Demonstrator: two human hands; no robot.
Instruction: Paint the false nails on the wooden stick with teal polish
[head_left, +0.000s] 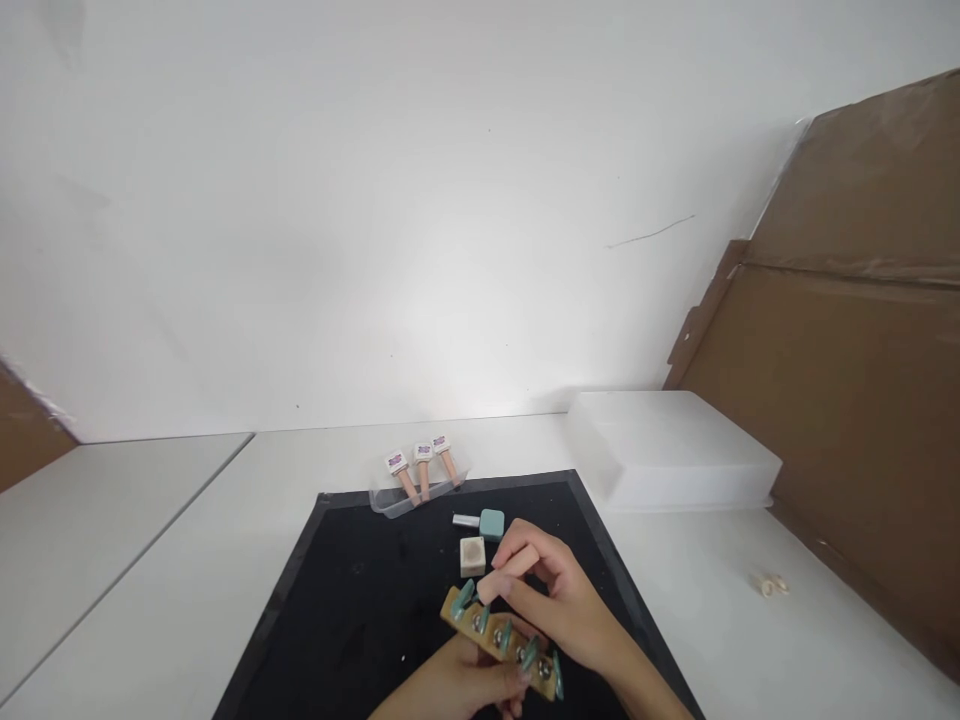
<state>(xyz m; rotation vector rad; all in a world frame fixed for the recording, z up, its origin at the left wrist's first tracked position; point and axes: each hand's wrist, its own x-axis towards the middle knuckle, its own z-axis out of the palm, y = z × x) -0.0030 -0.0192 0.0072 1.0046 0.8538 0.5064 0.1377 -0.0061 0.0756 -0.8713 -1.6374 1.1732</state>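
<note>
Your left hand (469, 685) comes in from the near side, its thumb and fingers closed around a wooden strip (448, 605), gripping it toward its right end. Along the strip stands a row of teal nail-shaped pieces (463, 597) beside silver balls. Your right hand (559, 590), just above and to the right, pinches a peach-coloured stick (510, 572) between thumb and fingers. The stick's left end hovers over the strip's left half; you cannot tell whether it touches a piece.

Just beyond the stick, a whitish block (472, 556) with a round mark on top sits on a black mat (337, 610). Beyond that lies a teal bottle (492, 524) with a silver neck pointing left. At the mat's far edge, a clear tray (386, 507) holds three white-headed pink sticks (424, 470).

The surface (180, 540) is white. To the right are a translucent white box (675, 450) and small cream rings (769, 586); a white wall (375, 220) rises behind, with brown cardboard (855, 400) at right.
</note>
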